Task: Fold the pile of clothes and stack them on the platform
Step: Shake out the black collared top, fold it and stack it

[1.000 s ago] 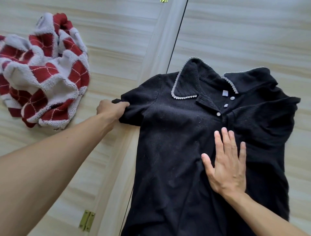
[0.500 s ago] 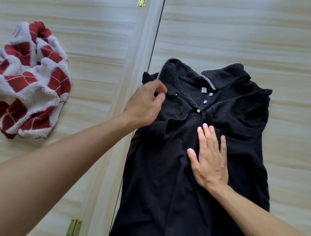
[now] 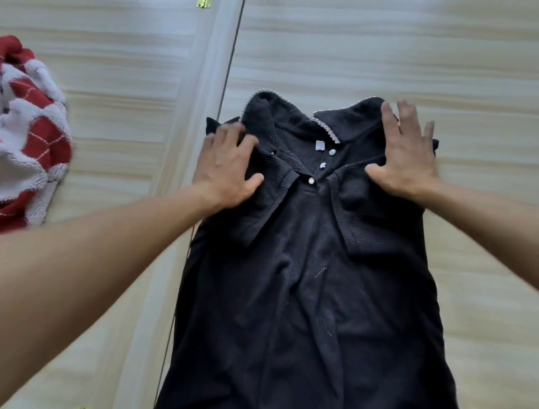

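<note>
A black ribbed collared top (image 3: pixel 306 292) with pearl trim and small buttons lies flat on the pale wooden platform (image 3: pixel 379 52). Both short sleeves are folded inward over its chest. My left hand (image 3: pixel 230 172) presses flat on the folded left sleeve near the collar, fingers spread. On the folded right shoulder my right hand (image 3: pixel 405 154) lies flat as well, fingers straight. A red and white checked knit garment (image 3: pixel 29 140) lies crumpled at the far left, apart from both hands.
A raised pale strip with a dark seam (image 3: pixel 230 58) runs down the surface under the top's left edge. A brass hinge (image 3: pixel 204 3) sits at the upper edge of the view.
My left hand carried the left sleeve inward and now presses it flat. My right hand moved from the top's chest up to the right shoulder. The view shifted toward the right.
</note>
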Action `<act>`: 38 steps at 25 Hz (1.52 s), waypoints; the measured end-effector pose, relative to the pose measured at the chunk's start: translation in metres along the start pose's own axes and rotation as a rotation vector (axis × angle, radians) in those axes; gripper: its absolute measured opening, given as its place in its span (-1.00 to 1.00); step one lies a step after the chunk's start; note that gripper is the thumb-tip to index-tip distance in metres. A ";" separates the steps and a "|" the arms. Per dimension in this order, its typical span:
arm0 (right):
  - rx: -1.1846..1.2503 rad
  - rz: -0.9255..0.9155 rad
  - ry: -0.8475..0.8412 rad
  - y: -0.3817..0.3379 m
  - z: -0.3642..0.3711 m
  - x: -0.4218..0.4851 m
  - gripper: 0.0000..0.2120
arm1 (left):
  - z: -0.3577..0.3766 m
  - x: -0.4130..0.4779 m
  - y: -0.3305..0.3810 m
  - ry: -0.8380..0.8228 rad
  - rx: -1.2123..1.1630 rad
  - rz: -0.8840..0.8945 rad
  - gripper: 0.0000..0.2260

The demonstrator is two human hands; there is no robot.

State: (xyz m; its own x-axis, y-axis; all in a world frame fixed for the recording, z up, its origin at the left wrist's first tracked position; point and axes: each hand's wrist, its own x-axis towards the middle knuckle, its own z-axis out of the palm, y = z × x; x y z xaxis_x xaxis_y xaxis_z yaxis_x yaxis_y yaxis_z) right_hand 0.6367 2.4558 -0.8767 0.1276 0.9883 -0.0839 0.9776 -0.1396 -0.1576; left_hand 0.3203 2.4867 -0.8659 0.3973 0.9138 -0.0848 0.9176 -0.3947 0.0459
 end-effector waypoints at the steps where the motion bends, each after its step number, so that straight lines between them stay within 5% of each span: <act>1: -0.037 -0.028 -0.106 0.011 -0.004 0.012 0.07 | -0.006 0.021 -0.003 -0.064 0.014 -0.032 -0.17; 4: -0.056 -0.109 -0.299 0.019 -0.013 0.031 0.15 | -0.018 0.064 -0.006 -0.323 0.032 -0.084 0.21; 6: -0.037 -0.111 -0.312 0.017 -0.018 0.037 0.12 | -0.022 0.070 -0.002 -0.338 0.026 -0.100 0.24; 10: -0.170 -0.092 -0.327 0.012 -0.031 0.020 -0.40 | -0.033 0.058 0.012 -0.247 0.032 -0.094 -0.42; 13: -0.133 -0.086 -0.124 0.003 -0.062 -0.002 -0.66 | -0.062 0.041 0.022 -0.036 0.040 -0.024 -0.75; 16: 0.079 -0.085 0.098 0.000 -0.108 -0.036 -0.70 | -0.107 0.007 0.024 0.206 -0.088 0.108 -0.77; 19: 0.200 -0.148 0.233 -0.003 -0.135 -0.108 -0.73 | -0.133 -0.059 0.011 0.274 -0.115 0.234 -0.70; 21: 0.189 -0.187 0.154 -0.007 -0.129 -0.176 -0.65 | -0.125 -0.118 -0.002 0.171 -0.017 0.324 -0.69; 23: 0.074 -0.252 -0.153 -0.011 -0.104 -0.238 -0.52 | -0.102 -0.177 -0.011 -0.047 0.015 0.403 -0.74; 26: 0.034 -0.198 -0.422 -0.010 -0.060 -0.291 -0.50 | -0.068 -0.221 -0.015 -0.226 -0.162 0.325 -0.81; 29: 0.201 -0.103 -0.251 -0.016 -0.037 -0.291 -0.44 | -0.046 -0.220 0.004 -0.174 -0.330 0.107 -0.56; 32: 0.254 -0.090 -0.349 -0.033 -0.022 -0.274 -0.19 | -0.023 -0.210 0.029 -0.311 -0.455 -0.058 -0.11; 35: 0.295 0.043 -0.551 -0.038 -0.021 -0.260 -0.56 | -0.017 -0.200 0.035 -0.280 -0.531 -0.069 -0.59; 38: 0.287 -0.098 -0.327 -0.026 -0.044 -0.268 -0.87 | -0.034 -0.203 0.025 -0.177 -0.554 0.117 -0.83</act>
State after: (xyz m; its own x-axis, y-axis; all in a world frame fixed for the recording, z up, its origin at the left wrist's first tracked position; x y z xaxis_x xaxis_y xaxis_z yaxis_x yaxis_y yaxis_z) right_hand 0.5846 2.1970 -0.8071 -0.0677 0.9325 -0.3547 0.8905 -0.1038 -0.4430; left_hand 0.2622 2.2942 -0.8135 0.5345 0.8186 -0.2104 0.7455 -0.3393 0.5737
